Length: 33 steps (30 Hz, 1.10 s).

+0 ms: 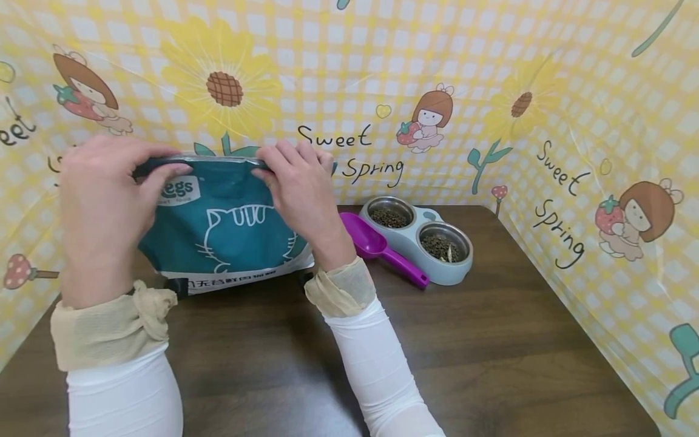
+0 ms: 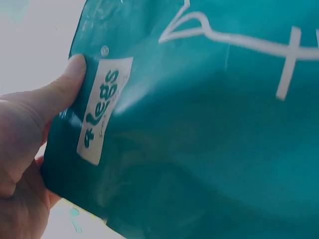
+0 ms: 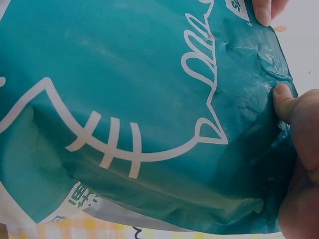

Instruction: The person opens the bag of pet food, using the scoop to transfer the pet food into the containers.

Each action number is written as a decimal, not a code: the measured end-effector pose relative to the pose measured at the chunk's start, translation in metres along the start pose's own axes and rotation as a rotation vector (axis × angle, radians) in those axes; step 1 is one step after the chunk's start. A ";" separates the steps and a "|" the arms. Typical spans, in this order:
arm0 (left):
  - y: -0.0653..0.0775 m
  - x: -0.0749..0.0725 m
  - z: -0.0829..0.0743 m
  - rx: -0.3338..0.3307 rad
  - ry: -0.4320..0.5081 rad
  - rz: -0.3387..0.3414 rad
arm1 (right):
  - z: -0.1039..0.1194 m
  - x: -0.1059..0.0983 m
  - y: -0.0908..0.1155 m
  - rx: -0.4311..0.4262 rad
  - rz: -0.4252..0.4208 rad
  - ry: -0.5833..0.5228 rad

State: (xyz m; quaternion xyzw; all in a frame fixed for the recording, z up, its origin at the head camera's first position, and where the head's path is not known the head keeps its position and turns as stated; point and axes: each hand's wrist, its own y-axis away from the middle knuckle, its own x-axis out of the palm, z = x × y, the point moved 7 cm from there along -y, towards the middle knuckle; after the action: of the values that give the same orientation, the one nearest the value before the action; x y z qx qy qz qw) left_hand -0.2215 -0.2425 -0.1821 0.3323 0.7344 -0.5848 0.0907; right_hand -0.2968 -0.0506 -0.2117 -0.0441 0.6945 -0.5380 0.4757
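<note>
A teal pet-food bag (image 1: 235,233) with a white cat outline stands on the wooden table, its top edge level and drawn straight between both hands. At the bag's left top corner my left hand (image 1: 106,212) pinches the edge, thumb on the front face. My right hand (image 1: 306,197) grips the same edge near the right corner, fingers over the back. In the left wrist view the left thumb (image 2: 67,87) presses beside the "4legs" label (image 2: 104,109). The right wrist view shows the right thumb (image 3: 285,102) on the creased top of the bag (image 3: 124,64).
Right of the bag, a purple scoop (image 1: 401,264) leans against a pale blue double pet feeder (image 1: 448,276). Its two steel bowls (image 1: 391,203) hold brown kibble (image 1: 439,247). A yellow checked, printed cloth (image 1: 349,73) walls in the table (image 1: 491,352).
</note>
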 end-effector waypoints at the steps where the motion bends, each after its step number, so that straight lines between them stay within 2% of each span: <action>1: 0.000 0.000 0.000 0.005 0.001 0.004 | 0.000 0.000 0.000 0.000 0.002 0.002; 5: 0.000 -0.001 -0.001 0.029 0.008 -0.002 | 0.000 0.000 0.000 0.002 0.005 0.011; 12: 0.002 -0.004 0.005 -0.052 0.042 0.025 | 0.001 0.001 0.001 -0.002 0.005 0.025; 19: 0.003 -0.008 0.004 -0.050 0.014 0.030 | -0.001 0.001 0.001 0.007 0.012 0.019; 24: 0.004 -0.009 0.008 -0.082 0.071 0.047 | -0.001 0.000 0.000 0.003 0.009 0.024; 30: 0.005 -0.013 0.011 -0.070 0.102 0.016 | -0.002 0.000 0.000 0.011 0.013 0.016; 31: 0.005 -0.012 0.012 -0.076 0.104 0.014 | -0.002 0.000 0.000 0.011 0.014 0.018; 33: 0.006 -0.012 0.016 -0.130 0.095 0.029 | -0.001 0.000 0.001 0.012 0.015 0.017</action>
State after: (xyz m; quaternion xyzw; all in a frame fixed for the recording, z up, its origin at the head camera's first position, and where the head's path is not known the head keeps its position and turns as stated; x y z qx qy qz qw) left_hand -0.2129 -0.2611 -0.1859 0.3638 0.7692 -0.5183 0.0857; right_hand -0.2976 -0.0493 -0.2122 -0.0314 0.6954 -0.5391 0.4741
